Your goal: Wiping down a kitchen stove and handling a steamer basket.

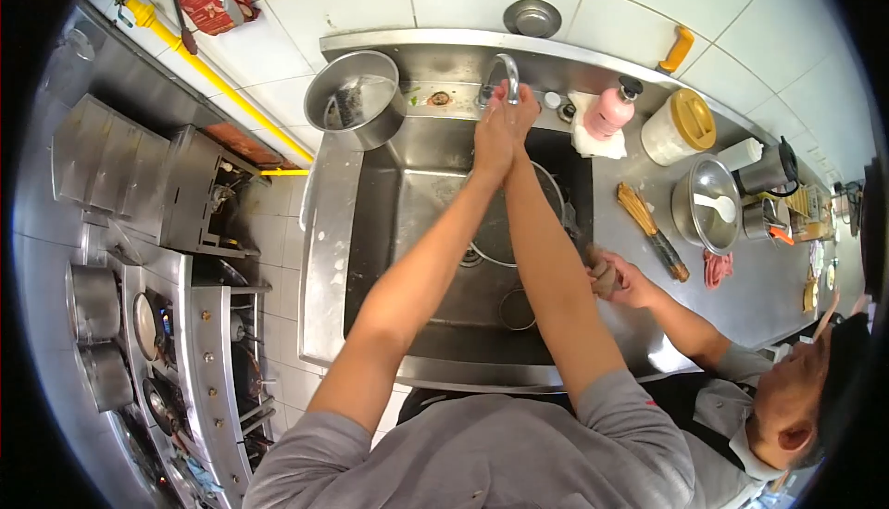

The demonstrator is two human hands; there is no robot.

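Note:
Both arms reach over a steel sink (pixel 430 231) to the chrome faucet (pixel 512 68) at its back. My left hand (pixel 494 137) and my right hand (pixel 526 116) are close together under the spout, and they touch. Finger positions are partly hidden by the spout and by each other, so whether anything lies between them cannot be told. Beneath my forearms, a round vessel with a pale rim (pixel 555 186) and a smaller round item (pixel 517 309) stand in the basin, partly covered. At the back left corner of the sink stands a large steel pot (pixel 354 130) with cloudy liquid inside.
At the right, a co-worker's hand (pixel 628 283) holds a brownish cloth at the sink's edge. The counter bears a pink pump bottle (pixel 609 116), a yellow-lidded tub (pixel 670 137), a steel bowl (pixel 705 214) and a bundled stick brush (pixel 653 231). A stove (pixel 201 342) stands left.

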